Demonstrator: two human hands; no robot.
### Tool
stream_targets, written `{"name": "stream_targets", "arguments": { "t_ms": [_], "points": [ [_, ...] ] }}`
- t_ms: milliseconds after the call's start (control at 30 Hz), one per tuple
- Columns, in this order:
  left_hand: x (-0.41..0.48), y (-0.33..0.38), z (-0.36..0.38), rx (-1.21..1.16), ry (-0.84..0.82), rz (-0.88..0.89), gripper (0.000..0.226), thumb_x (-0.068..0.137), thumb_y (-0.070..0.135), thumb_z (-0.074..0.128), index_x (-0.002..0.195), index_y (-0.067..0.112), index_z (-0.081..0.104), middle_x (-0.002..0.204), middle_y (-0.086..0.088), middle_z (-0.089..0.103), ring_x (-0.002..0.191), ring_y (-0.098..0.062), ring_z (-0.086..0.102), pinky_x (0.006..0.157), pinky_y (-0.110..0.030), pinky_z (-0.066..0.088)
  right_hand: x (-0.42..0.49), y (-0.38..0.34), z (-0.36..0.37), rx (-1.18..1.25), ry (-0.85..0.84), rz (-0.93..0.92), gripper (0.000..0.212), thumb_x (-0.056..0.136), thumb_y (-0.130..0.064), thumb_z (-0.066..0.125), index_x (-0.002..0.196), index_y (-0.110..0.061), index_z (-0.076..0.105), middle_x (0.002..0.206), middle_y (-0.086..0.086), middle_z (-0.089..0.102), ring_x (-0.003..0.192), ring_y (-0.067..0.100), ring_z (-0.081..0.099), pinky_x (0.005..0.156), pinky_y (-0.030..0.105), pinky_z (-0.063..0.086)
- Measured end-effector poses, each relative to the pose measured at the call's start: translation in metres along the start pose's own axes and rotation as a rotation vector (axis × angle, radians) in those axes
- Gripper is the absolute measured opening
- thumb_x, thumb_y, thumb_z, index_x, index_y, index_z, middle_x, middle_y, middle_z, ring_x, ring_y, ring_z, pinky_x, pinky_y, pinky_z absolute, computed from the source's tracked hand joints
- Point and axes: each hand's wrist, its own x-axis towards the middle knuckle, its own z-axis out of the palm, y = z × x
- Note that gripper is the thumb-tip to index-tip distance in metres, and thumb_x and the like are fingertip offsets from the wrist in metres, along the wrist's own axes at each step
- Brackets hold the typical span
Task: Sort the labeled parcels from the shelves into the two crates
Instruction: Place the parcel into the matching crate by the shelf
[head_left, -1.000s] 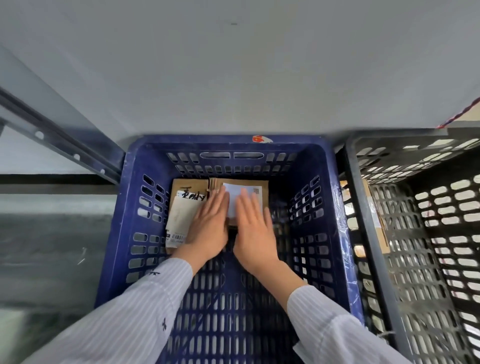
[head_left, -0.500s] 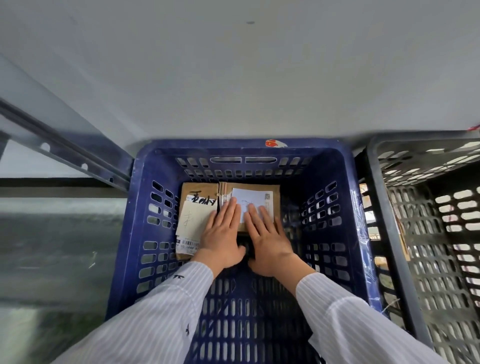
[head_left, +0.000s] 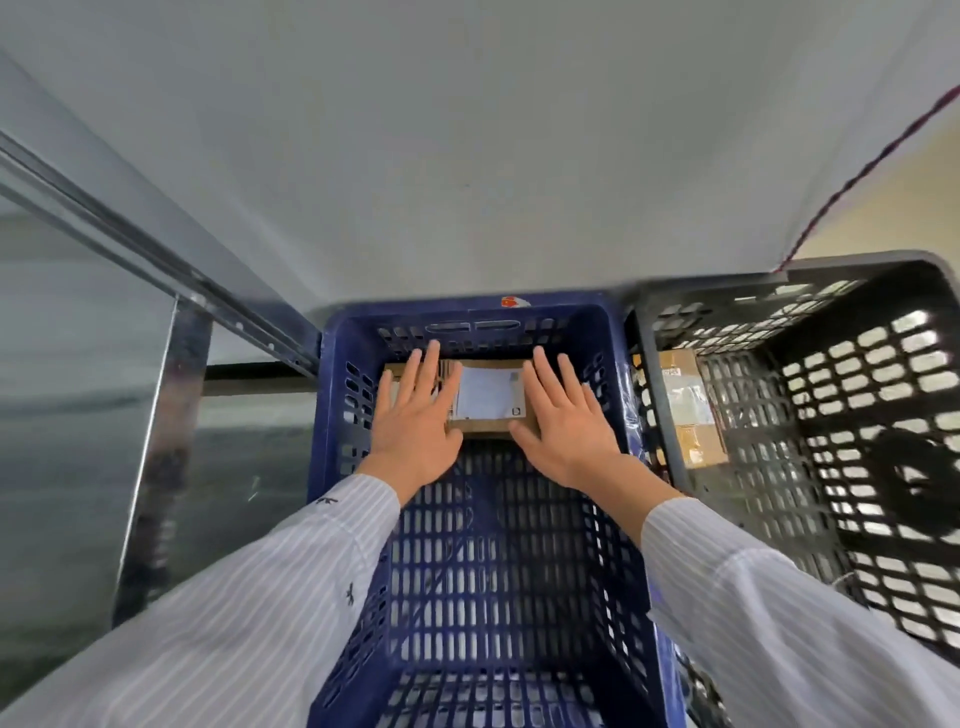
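A blue slotted crate (head_left: 340, 415) stands in front of me, with a black slotted crate (head_left: 789, 457) touching its right side. At the far end of the blue crate lies a brown parcel with a white label (head_left: 491, 397). A second brown parcel (head_left: 390, 373) sits to its left, mostly hidden under my left hand (head_left: 415, 421). My left hand is flat with fingers spread. My right hand (head_left: 569, 423) is spread the same way at the labelled parcel's right edge. Neither hand grips anything.
Another brown parcel (head_left: 685, 405) shows through the black crate's left wall. A metal shelf rail (head_left: 156, 244) and its upright post (head_left: 156, 441) run along the left. A white wall rises behind the crates, and a red cord (head_left: 857, 171) hangs at the upper right.
My hands have moved apart and forward, uncovering the white label between them. The view has shifted, so more of the black crate shows.
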Motion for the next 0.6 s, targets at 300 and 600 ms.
{"name": "stream_targets", "arguments": {
  "t_ms": [300,600],
  "points": [
    [-0.081,0.025,-0.101,0.043,0.141,-0.001,0.068,0.100,0.041,0.031,0.149,0.028,-0.014,0.154,-0.002,-0.028,0.143,-0.022,-0.022,0.114,-0.049,-0.010,-0.097,-0.031,-0.092,0.014,0.272,0.105,0.068,0.099,-0.050,0.023,0.152,-0.020,-0.007,0.157,0.001,-0.024,0.143,0.022,-0.025,0.116,0.040,-0.011],
    [-0.162,0.039,-0.191,0.046,0.230,0.035,0.068,0.100,0.045,0.029,0.148,0.027,-0.016,0.154,0.000,-0.027,0.142,-0.020,-0.024,0.112,-0.050,-0.013,-0.186,-0.073,-0.185,-0.012,0.444,0.119,0.068,0.099,-0.053,0.021,0.152,-0.020,-0.006,0.157,0.000,-0.022,0.144,0.021,-0.024,0.117,0.041,-0.010]
  ]
}}
